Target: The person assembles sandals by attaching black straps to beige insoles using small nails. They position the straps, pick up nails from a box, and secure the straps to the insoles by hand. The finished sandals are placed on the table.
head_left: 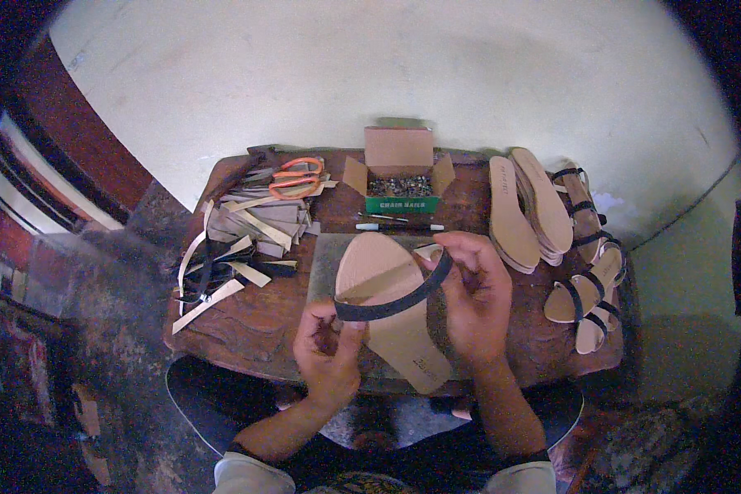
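Observation:
A tan sandal sole [391, 305] lies on a grey pad [325, 259] in the middle of the small wooden table [255, 321]. A dark strap [399, 300] arches across the sole from edge to edge. My left hand [329, 354] pinches the strap's left end against the sole's near-left edge. My right hand [473, 296] holds the strap's right end at the sole's right edge, thumb on top.
An open cardboard box of small nails [399, 177] stands at the back, with a pen [399, 226] before it. Orange scissors [296, 177] lie on strips of tan and dark strap material [239, 247] at left. Stacked soles [523, 206] and strapped sandals [589, 280] fill the right side.

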